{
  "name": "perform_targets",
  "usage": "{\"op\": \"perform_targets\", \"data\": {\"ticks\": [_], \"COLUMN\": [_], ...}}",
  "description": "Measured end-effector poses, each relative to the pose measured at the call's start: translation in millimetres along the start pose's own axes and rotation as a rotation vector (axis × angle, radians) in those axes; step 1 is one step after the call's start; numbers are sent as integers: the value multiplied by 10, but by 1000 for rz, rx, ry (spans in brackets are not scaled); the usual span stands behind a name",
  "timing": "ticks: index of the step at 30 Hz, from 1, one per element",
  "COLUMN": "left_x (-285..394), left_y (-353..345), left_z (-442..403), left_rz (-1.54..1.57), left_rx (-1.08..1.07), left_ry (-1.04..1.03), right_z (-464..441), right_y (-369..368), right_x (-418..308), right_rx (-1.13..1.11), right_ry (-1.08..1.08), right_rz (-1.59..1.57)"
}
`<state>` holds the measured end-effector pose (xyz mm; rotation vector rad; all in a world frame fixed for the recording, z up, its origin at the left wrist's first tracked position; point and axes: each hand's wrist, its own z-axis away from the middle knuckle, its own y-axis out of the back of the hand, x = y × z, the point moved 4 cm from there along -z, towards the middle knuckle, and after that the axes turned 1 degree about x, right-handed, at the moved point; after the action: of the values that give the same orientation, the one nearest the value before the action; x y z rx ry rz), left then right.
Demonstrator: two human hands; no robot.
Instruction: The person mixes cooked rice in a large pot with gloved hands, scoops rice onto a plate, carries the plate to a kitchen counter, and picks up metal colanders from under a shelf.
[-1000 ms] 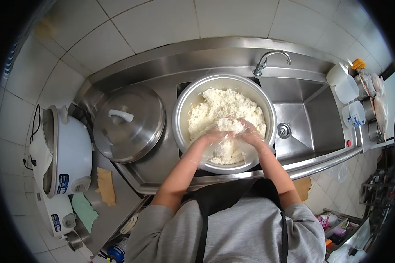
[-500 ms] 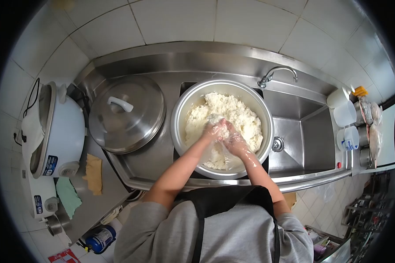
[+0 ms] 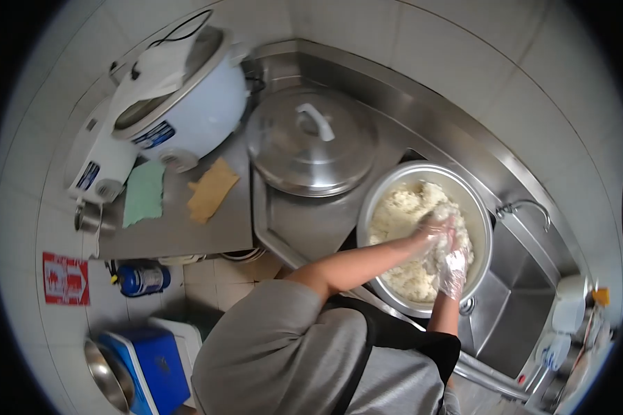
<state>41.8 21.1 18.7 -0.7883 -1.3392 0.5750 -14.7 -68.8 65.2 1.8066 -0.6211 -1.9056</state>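
A large round metal pot holds a heap of white cooked rice. My left hand, in a clear plastic glove, reaches in from the left, its fingers curled into the rice. Close beside it, my right hand wears a similar glove and comes up from below. Rice lies between and around the fingers of both hands, partly hiding the fingertips. Some blur softens the left fingers.
Left of the pot, a steel lid with a white handle rests on the counter. A sink basin with a faucet is to the right. A rice cooker, green cloth and brown cloth stand farther left.
The view has swung left and tilted, so the pot now appears farther right. A blue cooler and steel bowl have come into sight. Both hands are still in the rice.
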Motion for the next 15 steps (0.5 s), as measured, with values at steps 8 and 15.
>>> {"op": "perform_targets", "data": {"ticks": [8,15], "left_x": [113,425], "left_y": [108,-296], "left_z": [-44,279], "left_rz": [-213,-212], "left_rx": [43,97], "left_ry": [47,424], "right_z": [50,159], "right_y": [-150,-20], "right_x": [100,33], "right_rx": [-149,29], "right_ry": [-115,-312], "right_rz": [-120,-686]}}
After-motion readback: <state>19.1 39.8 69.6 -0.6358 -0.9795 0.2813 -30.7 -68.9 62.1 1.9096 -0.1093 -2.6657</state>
